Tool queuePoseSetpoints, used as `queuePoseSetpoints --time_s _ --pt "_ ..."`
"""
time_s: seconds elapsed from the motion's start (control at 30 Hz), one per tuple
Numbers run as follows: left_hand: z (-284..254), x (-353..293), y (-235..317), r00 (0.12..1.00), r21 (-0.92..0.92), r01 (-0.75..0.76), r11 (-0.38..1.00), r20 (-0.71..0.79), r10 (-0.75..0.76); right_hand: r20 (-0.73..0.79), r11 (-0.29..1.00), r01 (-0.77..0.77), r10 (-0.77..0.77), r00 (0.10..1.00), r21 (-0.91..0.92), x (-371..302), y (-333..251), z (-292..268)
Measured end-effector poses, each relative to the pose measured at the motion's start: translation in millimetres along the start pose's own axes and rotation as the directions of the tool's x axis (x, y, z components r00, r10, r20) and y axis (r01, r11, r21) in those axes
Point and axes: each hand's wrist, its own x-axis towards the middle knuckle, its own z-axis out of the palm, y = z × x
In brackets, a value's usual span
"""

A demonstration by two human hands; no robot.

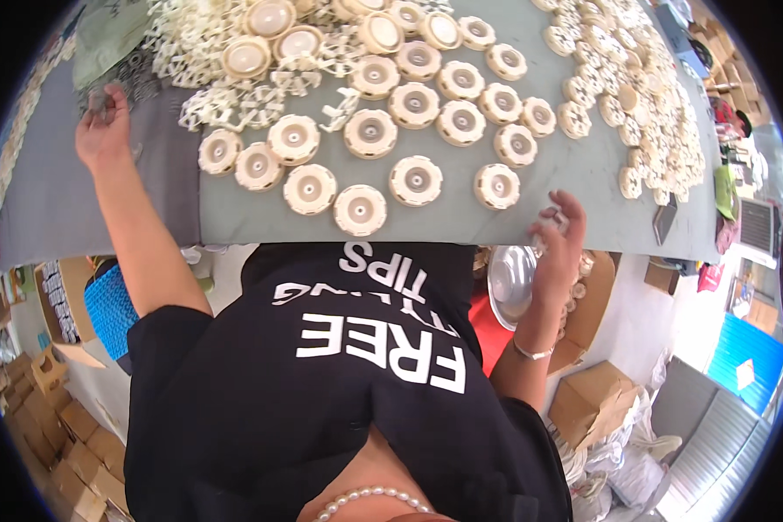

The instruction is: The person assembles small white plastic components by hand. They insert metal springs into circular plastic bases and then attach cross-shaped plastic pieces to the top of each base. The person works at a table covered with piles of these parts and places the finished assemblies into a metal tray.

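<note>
My left hand (103, 135) is at the far left of the table, fingers curled together beside a heap of small dark grey pieces (137, 73). Something greyish shows at its fingertips, too small to name. Near the table's front edge on the right, my right hand (560, 230) is closed with curled fingers, a pale glint between them; what it holds cannot be made out. Several round cream plastic wheel-like parts (360, 210) lie loosely in rows between the hands. The one nearest my right hand is a cream disc (497, 186).
Cream lattice-shaped plastic pieces (235, 104) are heaped at the back left, some under larger round caps (246, 56). Smaller cream wheels (635, 104) pile up on the right, near a dark flat object (665, 219). Below the table edge stand a clear bowl (511, 283) and a cardboard box (593, 300).
</note>
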Motion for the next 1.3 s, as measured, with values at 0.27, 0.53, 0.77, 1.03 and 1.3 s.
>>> queuePoseSetpoints --time_s 0.27,0.53,0.77,1.03,1.3 --pt "55.3 -174.3 -136.8 0.817 0.432 0.483 0.762 0.089 -0.569 0.189 0.5 0.375 -0.382 0.904 -0.781 28.0 -24.1 2.0" --pt "93.8 -367.8 -227.2 0.427 0.843 0.374 0.388 0.214 -0.878 0.382 0.968 -0.134 0.044 0.923 0.211 -28.1 -55.1 89.6" --pt "81.3 -368.0 -230.7 0.364 0.942 0.071 0.328 0.282 -0.888 0.379 0.987 0.11 -0.147 0.914 0.117 -26.8 -32.8 81.2" --pt "74.5 -354.2 -229.5 -0.05 0.514 0.854 -0.082 -0.075 -0.996 0.045 0.947 0.146 -0.165 0.985 0.285 -7.1 -42.0 55.6" --pt "71.1 -372.8 -239.9 -0.121 0.609 0.769 -0.195 -0.16 -0.98 0.284 0.74 0.294 -0.145 0.948 -0.605 30.9 -51.5 29.5"
